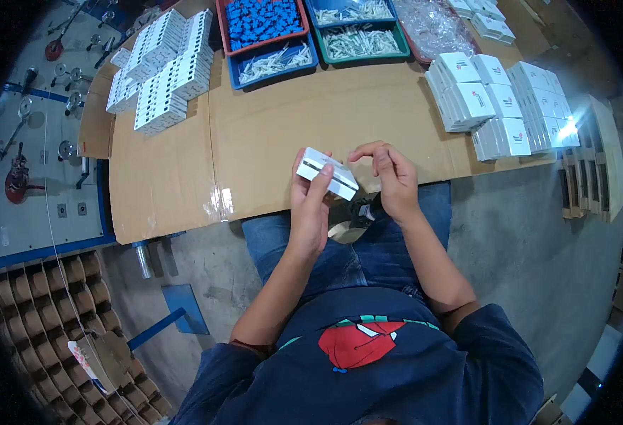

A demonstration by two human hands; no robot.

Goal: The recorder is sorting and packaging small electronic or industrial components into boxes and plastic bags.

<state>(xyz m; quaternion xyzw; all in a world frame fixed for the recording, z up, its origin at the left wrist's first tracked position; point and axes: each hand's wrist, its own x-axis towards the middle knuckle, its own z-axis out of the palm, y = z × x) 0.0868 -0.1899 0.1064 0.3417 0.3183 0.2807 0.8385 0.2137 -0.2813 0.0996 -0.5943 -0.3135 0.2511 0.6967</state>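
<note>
My left hand [310, 205] holds a small flat white box [337, 173] just over the near edge of the cardboard-covered table. The thumb lies across the box's side, which carries a dark stripe; the other fingers support it from behind. Just right of the box is my right hand [398, 188], raised and not touching it. Its fingers are loosely bent, the index finger reaching toward the box, and nothing shows in them. Beneath my hands, between my knees, is a dark object [363, 211] too unclear to name.
White boxes stand stacked at the table's left [173, 60] and right [499, 106]. Along the back are a red tray [263, 48] of blue parts, blue [276, 83] and green [364, 59] trays of whitish pieces, and clear plastic bags [439, 28]. A cardboard divider grid [49, 297] lies lower left.
</note>
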